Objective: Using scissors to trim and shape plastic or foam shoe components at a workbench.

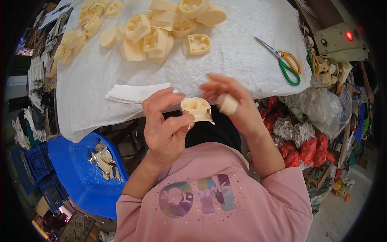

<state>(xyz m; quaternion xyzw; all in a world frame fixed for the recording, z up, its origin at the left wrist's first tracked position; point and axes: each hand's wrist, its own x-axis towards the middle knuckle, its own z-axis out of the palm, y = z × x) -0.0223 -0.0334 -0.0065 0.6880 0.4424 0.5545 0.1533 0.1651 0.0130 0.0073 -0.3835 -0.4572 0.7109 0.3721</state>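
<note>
the left hand (165,125) has its fingers clamped on a cream molded piece (197,108) with shiny edging, by the near edge of the table (238,44), its longer side running roughly crosswise; just right, seemingly clear of it, the blurred right hand (240,101): cannot tell whether its fingers are closed.

I count two hands (163,126) mid-frame, one cream piece (196,114) in the left, one blue basin (74,165) lower left, one pair of scissors (279,54) upper right, over a dozen loose pieces (155,42) up top.
</note>
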